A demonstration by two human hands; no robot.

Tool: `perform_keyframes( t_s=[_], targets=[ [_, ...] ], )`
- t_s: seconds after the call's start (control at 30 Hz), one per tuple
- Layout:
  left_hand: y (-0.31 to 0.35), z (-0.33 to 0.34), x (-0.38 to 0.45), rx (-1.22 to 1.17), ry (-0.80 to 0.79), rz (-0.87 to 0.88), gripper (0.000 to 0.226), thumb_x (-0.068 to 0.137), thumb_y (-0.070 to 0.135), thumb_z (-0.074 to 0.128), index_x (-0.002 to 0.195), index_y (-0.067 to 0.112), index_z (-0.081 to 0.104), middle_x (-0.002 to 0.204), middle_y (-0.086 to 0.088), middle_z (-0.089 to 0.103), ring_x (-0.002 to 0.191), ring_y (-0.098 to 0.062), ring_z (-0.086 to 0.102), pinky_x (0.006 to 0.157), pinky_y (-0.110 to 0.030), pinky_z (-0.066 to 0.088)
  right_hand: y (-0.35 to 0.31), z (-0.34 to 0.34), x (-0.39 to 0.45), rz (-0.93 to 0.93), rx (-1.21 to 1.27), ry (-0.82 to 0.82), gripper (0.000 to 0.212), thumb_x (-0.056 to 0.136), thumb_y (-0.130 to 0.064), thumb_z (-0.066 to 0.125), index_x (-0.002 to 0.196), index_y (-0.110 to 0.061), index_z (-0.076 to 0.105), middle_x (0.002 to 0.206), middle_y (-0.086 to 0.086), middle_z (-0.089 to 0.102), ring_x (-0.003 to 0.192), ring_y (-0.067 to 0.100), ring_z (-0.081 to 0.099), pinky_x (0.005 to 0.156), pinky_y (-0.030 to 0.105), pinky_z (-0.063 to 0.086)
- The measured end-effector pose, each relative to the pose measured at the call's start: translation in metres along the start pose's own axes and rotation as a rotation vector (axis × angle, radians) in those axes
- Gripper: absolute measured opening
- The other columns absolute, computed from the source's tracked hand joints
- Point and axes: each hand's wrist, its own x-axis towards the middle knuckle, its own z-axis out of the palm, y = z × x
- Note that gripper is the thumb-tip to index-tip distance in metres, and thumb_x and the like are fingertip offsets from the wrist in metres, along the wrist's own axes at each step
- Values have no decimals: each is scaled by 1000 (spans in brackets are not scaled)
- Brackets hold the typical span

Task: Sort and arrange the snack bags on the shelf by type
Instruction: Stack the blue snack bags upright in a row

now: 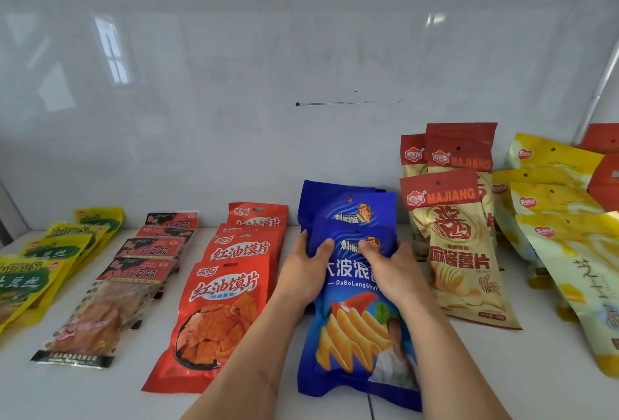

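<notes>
A blue wavy-chip bag point(358, 346) lies at the front of the blue row, overlapping other blue bags point(345, 205) behind it. My left hand point(303, 272) grips its upper left edge, thumb on top. My right hand point(390, 272) holds its upper right part. Left of it run a row of red bags point(221, 312), a row of clear bags with black-red headers point(110, 312) and a row of yellow-green bags point(30, 282). To the right stand cream bags with red MAJIANG tops point(459, 252) and yellow bags point(569, 252).
All bags lie on a white shelf point(100, 393) against a glossy white back wall point(301, 51). A red bag corner point(603, 138) shows at the far right, behind the yellow ones. A metal post point(599, 91) rises at the right edge.
</notes>
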Motion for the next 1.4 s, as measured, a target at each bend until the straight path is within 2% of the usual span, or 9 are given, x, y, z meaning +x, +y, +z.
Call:
perform_keyframes(
  t_s=[0.13,0.3,0.4,0.6,0.77,0.9,1.1,1.23,1.4],
  targets=[
    [-2,-1,0,61,19,6,53,97,52,56,142,26,45,114,2,72,93,-14,75,82,-39,64,2,2,0,0,-32,17,67,85,-63,65,128,-17,41,106,3,67,78,17,69,61,29,54],
    [-1,-2,-1,181,28,36,48,100,50,52,139,23,45,116,0,70,95,-14,72,86,-42,62,4,9,-4,-121,-182,96,99,85,-69,57,157,-24,6,157,9,31,131,29,50,97,48,53],
    [1,-2,-1,188,33,27,46,100,48,53,139,24,44,117,0,69,96,-15,71,86,-42,62,4,7,-7,-183,-205,68,98,90,-62,57,158,-29,-6,162,5,20,130,25,51,87,39,56],
    [4,0,-5,189,83,40,65,98,46,59,151,25,30,140,-3,55,109,-17,66,78,-33,63,5,6,-7,-176,-211,56,93,90,-64,56,158,-30,3,153,6,34,122,25,56,90,42,55],
    [10,11,-35,852,219,353,73,101,57,40,160,28,9,168,-1,10,154,-27,16,120,-44,30,8,8,0,-178,-185,48,90,87,-64,59,156,-32,12,147,7,43,117,25,60,88,42,54],
    [6,15,-45,1098,35,262,59,103,59,28,157,37,21,169,1,6,155,-32,0,123,-50,15,5,8,5,-161,-222,13,86,90,-60,59,156,-26,15,149,10,39,126,30,52,92,40,49],
    [3,10,-39,1121,-55,192,54,104,58,27,155,45,18,169,4,1,154,-34,4,121,-52,18,-30,4,19,-252,-575,39,73,100,-61,33,159,-30,4,168,2,2,153,30,8,119,53,16],
    [2,10,-39,1079,-76,159,53,104,58,27,155,48,17,169,6,-2,155,-33,2,119,-57,20,-57,14,46,-534,-749,-16,60,102,-58,28,158,-39,13,168,-5,1,154,24,-2,120,52,11],
    [-1,11,-40,1048,-70,140,53,104,58,27,155,49,16,169,8,-6,155,-32,-2,118,-60,21,-54,30,73,-525,-863,-131,69,94,-74,23,156,-42,21,168,-8,5,154,25,-3,120,52,10]
  ],
)
